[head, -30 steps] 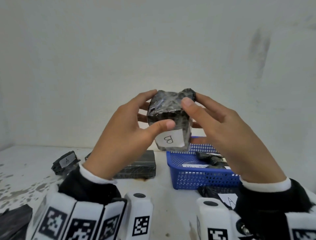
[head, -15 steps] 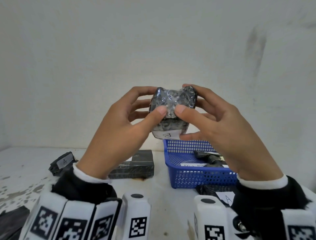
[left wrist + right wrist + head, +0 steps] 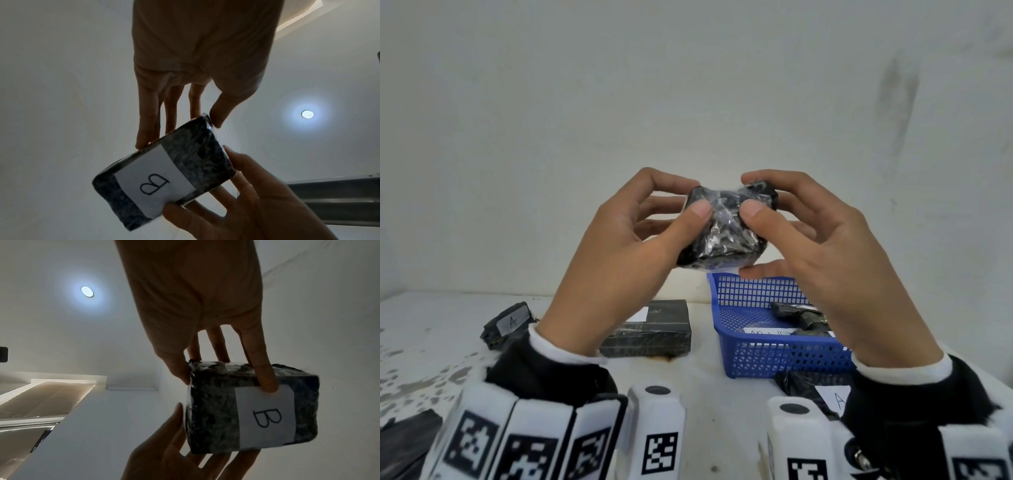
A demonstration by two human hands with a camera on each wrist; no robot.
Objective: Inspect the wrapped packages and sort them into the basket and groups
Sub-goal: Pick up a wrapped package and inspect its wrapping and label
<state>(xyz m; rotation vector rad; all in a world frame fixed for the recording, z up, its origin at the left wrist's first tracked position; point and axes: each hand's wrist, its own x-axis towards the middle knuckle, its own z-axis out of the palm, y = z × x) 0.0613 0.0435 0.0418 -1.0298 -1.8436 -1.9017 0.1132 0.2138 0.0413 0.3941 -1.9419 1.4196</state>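
both hands hold one black wrapped package [image 3: 726, 233] at the centre of the head frame, above the table. left hand [image 3: 619, 260] curls round its left side, thumb on the near face; right hand [image 3: 825, 260] curls round the right side, thumb beside the other thumb. the wrist views show a white label [image 3: 267, 417] marked b on its underside. lower right sits a blue basket [image 3: 784, 356] with dark packages inside; just left of it a flat black package [image 3: 650, 329] lies on the white table [image 3: 709, 394], and at left a small package labelled a [image 3: 506, 325].
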